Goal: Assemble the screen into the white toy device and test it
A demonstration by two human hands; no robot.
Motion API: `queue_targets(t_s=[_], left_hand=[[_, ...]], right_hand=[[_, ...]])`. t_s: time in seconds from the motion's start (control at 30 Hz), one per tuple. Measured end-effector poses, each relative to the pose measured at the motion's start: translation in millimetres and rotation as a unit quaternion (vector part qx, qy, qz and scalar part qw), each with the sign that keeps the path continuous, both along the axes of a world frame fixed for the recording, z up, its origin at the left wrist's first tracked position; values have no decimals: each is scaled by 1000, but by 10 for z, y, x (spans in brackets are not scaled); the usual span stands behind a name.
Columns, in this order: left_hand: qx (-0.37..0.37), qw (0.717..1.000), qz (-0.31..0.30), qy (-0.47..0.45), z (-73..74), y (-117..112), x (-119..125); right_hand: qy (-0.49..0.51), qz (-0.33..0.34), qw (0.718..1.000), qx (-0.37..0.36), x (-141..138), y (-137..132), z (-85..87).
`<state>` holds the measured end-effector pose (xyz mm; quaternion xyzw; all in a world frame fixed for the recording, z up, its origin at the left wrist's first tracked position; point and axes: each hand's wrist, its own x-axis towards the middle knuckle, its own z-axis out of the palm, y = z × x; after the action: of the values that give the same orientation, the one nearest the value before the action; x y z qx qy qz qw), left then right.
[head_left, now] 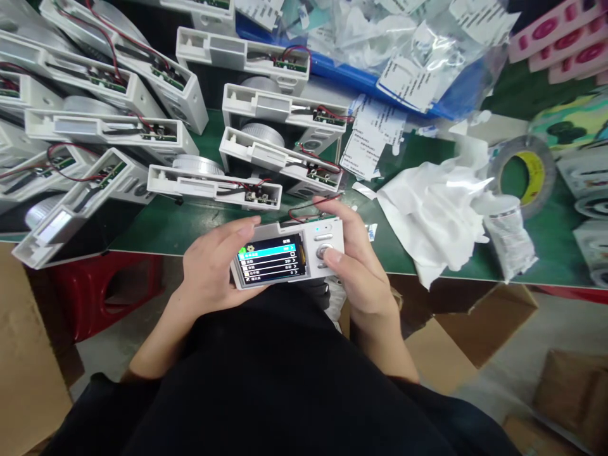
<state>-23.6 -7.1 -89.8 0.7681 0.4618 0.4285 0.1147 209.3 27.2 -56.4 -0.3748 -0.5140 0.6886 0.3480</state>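
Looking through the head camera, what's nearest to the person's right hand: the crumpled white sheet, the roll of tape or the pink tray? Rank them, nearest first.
From the right hand, in the head view:

1. Crumpled white sheet: just to the hand's right, on the green bench.
2. Roll of tape: further right, beyond the sheet.
3. Pink tray: farthest, in the top right corner.

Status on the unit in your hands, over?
Left hand and right hand gripping white handheld device. Menu screen lit, right thumb on round button. Red wire trailing from top edge. Open white housing just ahead.
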Motion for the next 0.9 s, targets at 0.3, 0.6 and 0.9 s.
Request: queue_targets(t_s=[0.3, 0.6, 0.9], left_hand=[[-12, 1000, 4, 0, 1, -17, -3], [-11, 1000, -16, -20, -29, -20, -30], [-33, 999, 2, -6, 8, -27, -5]], right_hand=[[-5, -24, 1000, 5, -59, -29, 19], [-17, -85, 996, -1, -165, -14, 56], [-57, -7, 998, 14, -51, -1, 96]])
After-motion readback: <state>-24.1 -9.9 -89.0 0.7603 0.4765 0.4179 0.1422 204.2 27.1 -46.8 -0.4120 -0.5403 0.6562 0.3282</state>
